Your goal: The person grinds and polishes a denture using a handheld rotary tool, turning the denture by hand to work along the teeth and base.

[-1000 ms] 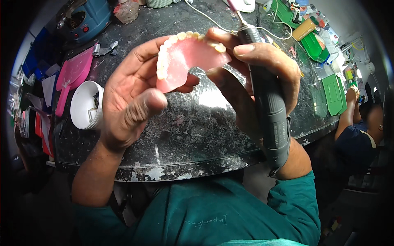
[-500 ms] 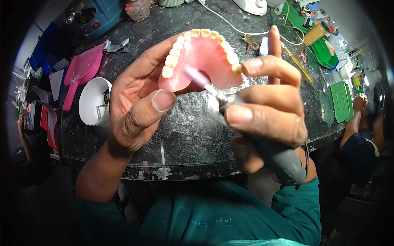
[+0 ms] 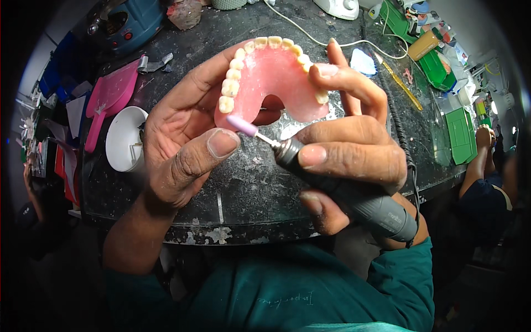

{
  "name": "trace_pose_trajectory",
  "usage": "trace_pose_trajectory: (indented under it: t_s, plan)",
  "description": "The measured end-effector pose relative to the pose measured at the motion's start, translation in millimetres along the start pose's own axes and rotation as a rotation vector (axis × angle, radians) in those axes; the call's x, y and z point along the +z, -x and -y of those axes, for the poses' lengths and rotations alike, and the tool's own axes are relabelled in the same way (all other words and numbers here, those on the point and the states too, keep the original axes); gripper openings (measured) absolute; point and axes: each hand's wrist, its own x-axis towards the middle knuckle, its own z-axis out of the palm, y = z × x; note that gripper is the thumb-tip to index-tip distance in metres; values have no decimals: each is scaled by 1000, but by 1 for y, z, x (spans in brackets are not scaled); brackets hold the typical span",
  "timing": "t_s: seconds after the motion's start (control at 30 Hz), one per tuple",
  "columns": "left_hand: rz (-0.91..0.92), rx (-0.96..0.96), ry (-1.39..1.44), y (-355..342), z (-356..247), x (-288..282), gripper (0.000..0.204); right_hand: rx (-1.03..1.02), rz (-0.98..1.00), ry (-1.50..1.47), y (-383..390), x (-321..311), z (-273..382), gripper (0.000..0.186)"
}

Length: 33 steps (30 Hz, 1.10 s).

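Observation:
A pink upper denture (image 3: 265, 74) with a row of cream teeth is held above the dark bench. My left hand (image 3: 191, 133) is closed on its left side, thumb near the lower left end and fingers behind. In my right hand (image 3: 354, 149) is a dark grey handpiece grinder (image 3: 354, 205), gripped between thumb and fingers. Its lilac grinding bit (image 3: 242, 125) lies at the denture's lower left end, close to my left thumb; whether it touches cannot be told. My right index fingertip rests against the teeth on the denture's right side.
Left of my hands are a white bowl (image 3: 123, 141) with small things inside and a pink dustpan (image 3: 113, 91). A blue machine (image 3: 130, 27) stands at the far left. Farther right lie a yellow-handled tool (image 3: 402, 86), a white cable (image 3: 326, 44) and green trays (image 3: 460, 135). Another person's arm (image 3: 482, 149) shows at right.
My right hand has shifted left and slightly down with the grinder, taking the bit from the palate's inner edge to the denture's lower left end. The denture has tilted slightly.

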Motion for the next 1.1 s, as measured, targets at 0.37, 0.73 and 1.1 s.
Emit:
trace_pose_trajectory:
  t_s: [0.37, 0.73, 1.1]
  plan:
    - [30, -36, 1, 2, -3, 0, 83, 29, 12, -12, -2, -4, 5, 28]
    - [8, -51, -4, 2, -3, -1, 84, -5, -109, -32, 2, 3, -1, 29]
    - [-14, -66, 17, 4, -3, 0, 85, 23, -81, 114, 0, 3, 8, 28]
